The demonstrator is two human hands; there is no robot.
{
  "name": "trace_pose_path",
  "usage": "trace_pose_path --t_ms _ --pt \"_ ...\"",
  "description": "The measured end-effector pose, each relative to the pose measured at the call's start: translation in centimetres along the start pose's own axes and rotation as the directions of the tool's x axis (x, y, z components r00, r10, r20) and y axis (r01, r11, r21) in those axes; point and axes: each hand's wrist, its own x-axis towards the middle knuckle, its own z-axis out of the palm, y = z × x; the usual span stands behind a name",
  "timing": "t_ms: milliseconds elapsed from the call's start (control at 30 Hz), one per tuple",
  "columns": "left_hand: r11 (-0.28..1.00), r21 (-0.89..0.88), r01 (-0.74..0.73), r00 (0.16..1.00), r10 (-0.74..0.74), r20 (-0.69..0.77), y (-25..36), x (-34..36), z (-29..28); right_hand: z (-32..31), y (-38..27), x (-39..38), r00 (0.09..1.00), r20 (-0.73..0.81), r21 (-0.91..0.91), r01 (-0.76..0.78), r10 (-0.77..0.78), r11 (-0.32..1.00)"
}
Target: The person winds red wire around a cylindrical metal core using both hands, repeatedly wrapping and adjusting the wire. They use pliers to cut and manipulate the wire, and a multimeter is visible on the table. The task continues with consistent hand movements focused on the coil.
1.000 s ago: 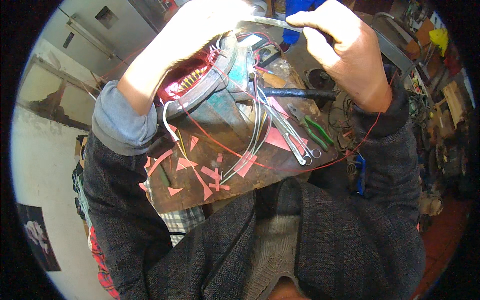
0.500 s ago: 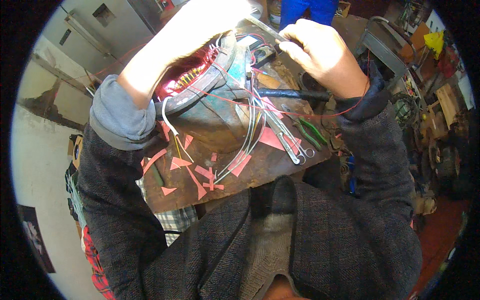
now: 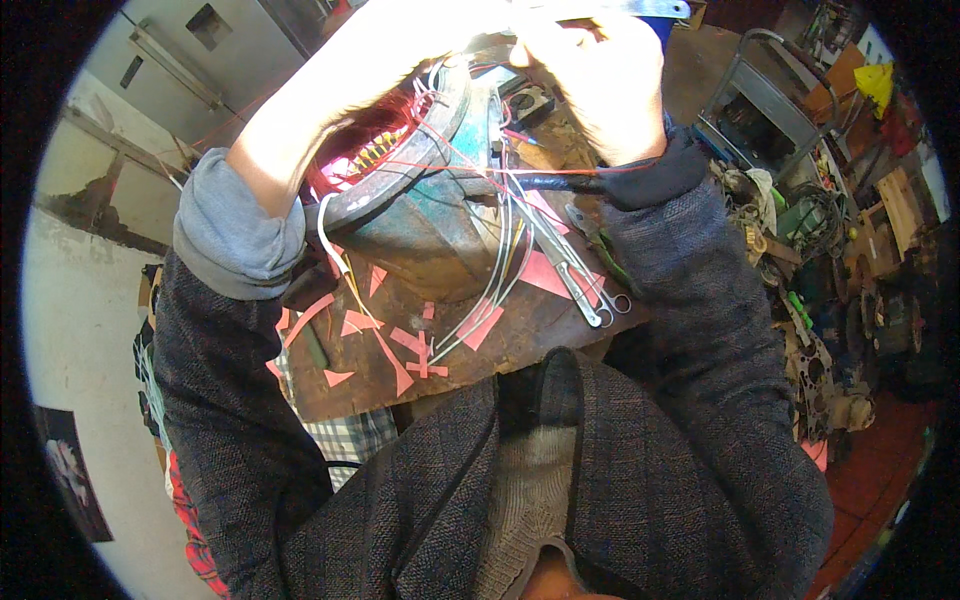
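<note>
A round metal motor stator (image 3: 440, 225) with red copper windings (image 3: 372, 155) and worn blue-green paint lies tilted on the table. Over its far rim reaches my left hand (image 3: 440, 25), washed out by glare; its fingers cannot be made out. My right hand (image 3: 600, 85) is close beside it, fingers curled around a flat metal strip tool (image 3: 655, 9) with a hole in its end. Thin red wire (image 3: 450, 168) runs from the windings to my right sleeve. White sleeved leads (image 3: 497, 265) hang over the stator's near side.
Pink paper scraps (image 3: 408, 340) litter the wooden table (image 3: 450, 375). Scissors (image 3: 612, 305) lie at its right, near pliers (image 3: 615, 262) partly under my right sleeve. A dark meter (image 3: 530, 103) sits behind the stator. A grey metal-framed cart (image 3: 760, 95) and clutter stand right.
My right hand has moved left and nearer my left hand. The metal tool has swung up from a downward slant to nearly level. My right sleeve now covers much of the pliers.
</note>
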Motion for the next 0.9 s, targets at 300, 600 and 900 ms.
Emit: trace_pose_path --t_ms 300,600,900 --pt "0.992 -0.072 0.108 0.993 -0.112 -0.044 -0.1 0.0 -0.3 -0.4 0.0 1.1 0.991 -0.108 -0.292 -0.106 0.077 0.950" --pt "0.970 -0.033 0.241 0.955 -0.243 -0.169 1.1 0.1 0.7 -0.1 0.7 0.3 0.996 -0.056 -0.268 -0.083 0.071 0.960" --pt "0.990 -0.081 0.116 0.990 -0.122 -0.065 0.7 -0.1 0.1 0.2 0.7 0.1 0.995 0.022 -0.209 0.097 -0.094 0.973"
